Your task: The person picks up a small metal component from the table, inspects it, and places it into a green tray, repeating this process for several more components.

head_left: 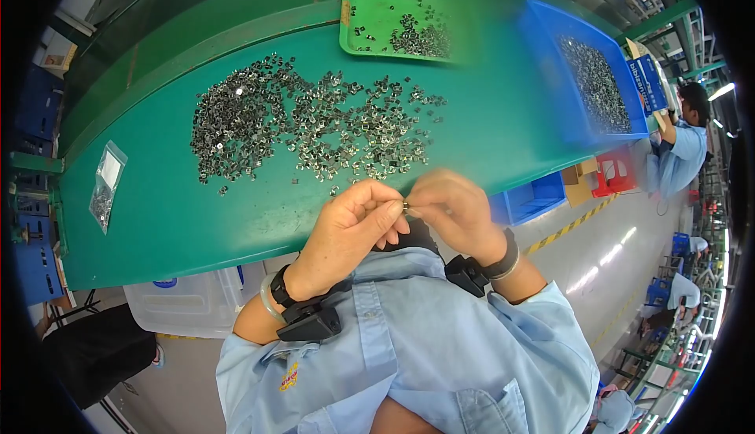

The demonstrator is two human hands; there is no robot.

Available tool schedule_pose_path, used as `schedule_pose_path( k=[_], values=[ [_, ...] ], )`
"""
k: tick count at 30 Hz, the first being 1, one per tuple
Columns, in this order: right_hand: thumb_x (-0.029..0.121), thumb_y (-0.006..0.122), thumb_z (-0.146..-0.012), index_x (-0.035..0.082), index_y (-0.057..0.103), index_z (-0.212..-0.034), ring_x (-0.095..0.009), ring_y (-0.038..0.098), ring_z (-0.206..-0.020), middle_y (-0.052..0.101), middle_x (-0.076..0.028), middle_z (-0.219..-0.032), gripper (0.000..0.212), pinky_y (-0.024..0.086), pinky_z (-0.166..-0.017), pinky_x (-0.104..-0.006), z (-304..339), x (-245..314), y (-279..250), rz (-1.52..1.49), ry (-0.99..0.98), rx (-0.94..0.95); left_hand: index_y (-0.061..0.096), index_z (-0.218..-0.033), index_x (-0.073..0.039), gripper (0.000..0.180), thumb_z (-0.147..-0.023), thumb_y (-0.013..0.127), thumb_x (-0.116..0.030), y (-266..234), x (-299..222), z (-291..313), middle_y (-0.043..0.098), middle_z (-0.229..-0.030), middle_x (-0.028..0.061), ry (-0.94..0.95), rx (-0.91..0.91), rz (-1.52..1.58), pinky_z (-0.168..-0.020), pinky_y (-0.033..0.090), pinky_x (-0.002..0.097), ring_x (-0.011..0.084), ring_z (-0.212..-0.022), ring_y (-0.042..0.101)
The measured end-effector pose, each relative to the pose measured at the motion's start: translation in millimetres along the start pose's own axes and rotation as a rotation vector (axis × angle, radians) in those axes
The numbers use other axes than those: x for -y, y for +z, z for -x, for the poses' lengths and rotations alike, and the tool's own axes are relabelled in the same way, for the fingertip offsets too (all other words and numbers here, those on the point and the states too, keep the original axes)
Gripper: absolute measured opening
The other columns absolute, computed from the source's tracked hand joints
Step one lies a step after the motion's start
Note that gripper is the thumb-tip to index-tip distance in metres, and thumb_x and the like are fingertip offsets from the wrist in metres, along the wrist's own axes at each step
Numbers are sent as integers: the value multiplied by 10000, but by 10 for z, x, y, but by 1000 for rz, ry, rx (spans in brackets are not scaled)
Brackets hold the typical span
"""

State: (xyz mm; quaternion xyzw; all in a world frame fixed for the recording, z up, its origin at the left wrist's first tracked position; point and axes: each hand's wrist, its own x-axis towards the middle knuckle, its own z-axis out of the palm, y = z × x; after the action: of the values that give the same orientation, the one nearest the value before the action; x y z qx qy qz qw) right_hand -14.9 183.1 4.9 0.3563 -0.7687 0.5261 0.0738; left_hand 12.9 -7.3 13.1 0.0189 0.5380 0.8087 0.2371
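Note:
My left hand (363,218) and my right hand (452,207) meet at the near edge of the green table, fingertips pinched together around a small metal part (406,207). Its exact shape is too small to make out, and the right hand is slightly blurred. Just beyond my hands, a wide heap of small metal parts (354,131) spreads over the table, silvery towards the right. A denser, darker pile (240,119) of similar parts lies to its left.
At the back stands a green tray (344,29) holding more small parts. A deep blue bin (543,64) of parts sits at the right. A clear bag (108,186) lies far left on the table (157,229). Beyond the bin, a co-worker (684,147) works.

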Motion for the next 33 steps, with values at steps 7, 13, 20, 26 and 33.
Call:
schedule_pose_path(
  k=[7,13,20,26,33],
  values=[
    [-18,652,-770,41,577,-892,-213,604,-734,616,-71,-819,155,486,-610,-302,15,-8,-5,-7,13,-1,521,-952,-20,104,-944,490,-119,17,2,-13,615,-781,67,-6,5,11,-565,462,211,91,-640,566],
    [-12,652,-776,42,580,-896,-208,606,-736,615,-75,-821,150,485,-613,-296,22,-6,-15,-27,39,0,517,-957,-20,122,-951,480,-137,16,21,-20,613,-786,75,-5,18,37,-555,460,216,99,-639,569],
    [-14,650,-789,39,585,-890,-188,594,-751,616,-77,-841,132,477,-641,-290,49,-19,-6,-183,126,-49,516,-966,-18,154,-959,468,-165,19,29,-37,611,-800,91,18,51,94,-547,461,222,116,-637,575],
    [-48,649,-772,28,581,-890,-190,574,-767,610,-93,-865,156,463,-666,-289,66,-9,8,-322,243,-63,517,-970,-22,146,-957,475,-161,18,31,-43,610,-797,88,9,67,163,-543,462,224,116,-637,577],
    [-47,664,-754,26,595,-872,-193,588,-757,612,-85,-837,155,471,-646,-291,0,30,-59,-167,178,30,556,-955,-13,114,-930,523,-120,-21,-43,-17,615,-792,62,-3,24,-88,-553,466,216,95,-638,569]
  ],
)
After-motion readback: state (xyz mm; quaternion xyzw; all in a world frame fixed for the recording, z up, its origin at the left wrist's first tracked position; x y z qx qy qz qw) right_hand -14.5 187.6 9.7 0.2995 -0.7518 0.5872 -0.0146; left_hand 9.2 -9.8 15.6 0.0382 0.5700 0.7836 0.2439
